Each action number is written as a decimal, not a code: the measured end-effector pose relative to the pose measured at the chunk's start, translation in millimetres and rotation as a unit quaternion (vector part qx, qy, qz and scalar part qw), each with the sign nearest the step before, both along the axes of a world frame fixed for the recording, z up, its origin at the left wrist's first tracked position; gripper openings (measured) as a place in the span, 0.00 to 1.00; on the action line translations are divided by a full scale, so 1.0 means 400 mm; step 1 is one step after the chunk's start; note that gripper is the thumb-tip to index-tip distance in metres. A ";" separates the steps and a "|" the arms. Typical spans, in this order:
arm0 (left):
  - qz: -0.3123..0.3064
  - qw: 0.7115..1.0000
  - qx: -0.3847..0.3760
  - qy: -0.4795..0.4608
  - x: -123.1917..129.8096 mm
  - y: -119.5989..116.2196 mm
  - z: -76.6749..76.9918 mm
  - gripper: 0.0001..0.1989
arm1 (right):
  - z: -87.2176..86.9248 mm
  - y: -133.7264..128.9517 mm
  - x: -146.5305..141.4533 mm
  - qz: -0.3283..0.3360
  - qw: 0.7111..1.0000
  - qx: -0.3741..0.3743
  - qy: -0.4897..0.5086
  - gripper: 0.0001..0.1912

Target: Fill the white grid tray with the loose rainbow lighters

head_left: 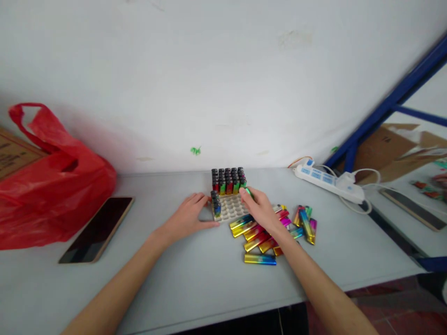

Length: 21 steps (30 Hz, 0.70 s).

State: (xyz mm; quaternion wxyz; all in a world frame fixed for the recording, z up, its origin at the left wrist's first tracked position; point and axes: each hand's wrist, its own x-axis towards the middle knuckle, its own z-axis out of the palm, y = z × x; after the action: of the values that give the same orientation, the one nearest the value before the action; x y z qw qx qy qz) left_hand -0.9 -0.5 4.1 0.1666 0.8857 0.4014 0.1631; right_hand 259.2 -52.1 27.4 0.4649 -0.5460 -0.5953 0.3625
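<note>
A pale tray with rows of holes lies near the wall. Several black-topped lighters stand upright across its back rows, and a short line of lighters fills its left side. My left hand rests at the tray's left edge, thumb and fingers spread, the thumb at the front corner. Over the tray's right side, my right hand pinches a green lighter, mostly hidden by the fingers. Beneath that hand and forearm lies a pile of shiny multicoloured lighters, partly covered.
A few more lighters lie right of the pile. At the left are a red plastic bag and a dark-screened phone. A white power strip with cables lies at the back right, by a blue metal frame.
</note>
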 end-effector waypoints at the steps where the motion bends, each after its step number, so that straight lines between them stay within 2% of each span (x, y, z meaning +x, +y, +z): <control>1: 0.001 1.000 -0.001 0.001 0.001 -0.001 0.000 0.30 | -0.006 -0.001 -0.005 -0.013 0.999 0.014 -0.034 0.30; 3: 0.002 1.000 -0.005 0.006 0.002 -0.001 0.000 0.30 | -0.013 -0.002 -0.011 -0.032 0.996 0.019 -0.082 0.31; 6: 0.000 1.000 -0.006 0.009 0.002 -0.001 0.001 0.31 | -0.014 -0.004 -0.019 -0.050 0.990 0.022 -0.130 0.28; 10: -0.001 1.000 -0.009 0.005 0.003 -0.001 0.004 0.31 | -0.012 -0.003 -0.028 -0.048 0.988 0.023 -0.142 0.22; 17: 0.000 1.000 0.000 -0.006 0.001 0.001 -0.003 0.32 | -0.011 -0.016 -0.034 -0.032 0.984 0.049 -0.169 0.25; 21: 0.003 1.000 -0.002 0.001 0.000 0.001 -0.004 0.32 | -0.013 -0.017 -0.032 -0.036 0.979 0.055 -0.192 0.19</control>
State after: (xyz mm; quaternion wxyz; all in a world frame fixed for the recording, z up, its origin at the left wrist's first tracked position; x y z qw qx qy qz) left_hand -1.0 -0.1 2.3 0.1680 0.8843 0.4043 0.1621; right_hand 246.3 -58.9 22.4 0.3839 -0.6000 -0.6726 0.2007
